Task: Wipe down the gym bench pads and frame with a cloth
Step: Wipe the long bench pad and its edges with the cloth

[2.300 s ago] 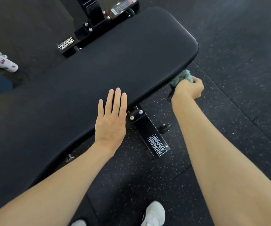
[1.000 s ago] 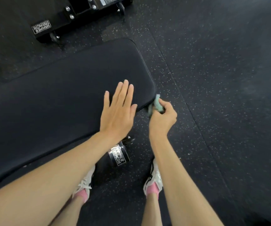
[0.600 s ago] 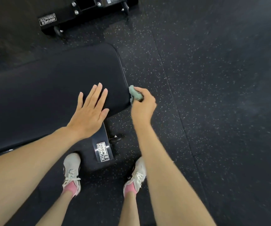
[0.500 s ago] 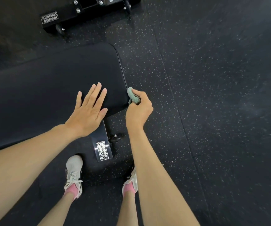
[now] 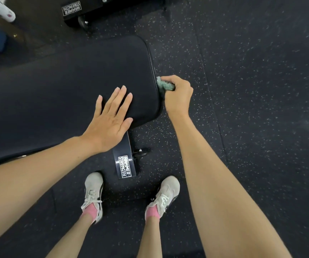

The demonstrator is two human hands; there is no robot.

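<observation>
Green cloth (image 5: 164,85) is bunched in the right hand (image 5: 178,95), the grip curled tight around it, and is pressed against the short end edge of the bench pad (image 5: 66,86). The pad lies directly left of that grip, its long axis running off leftward. Left hand (image 5: 111,120) is laid flat on the pad top by the near corner, fingers spread, nothing held. The end edge is nearer the right hand. Frame foot (image 5: 124,164) is seen below the corner, probably to be wiped later.
</observation>
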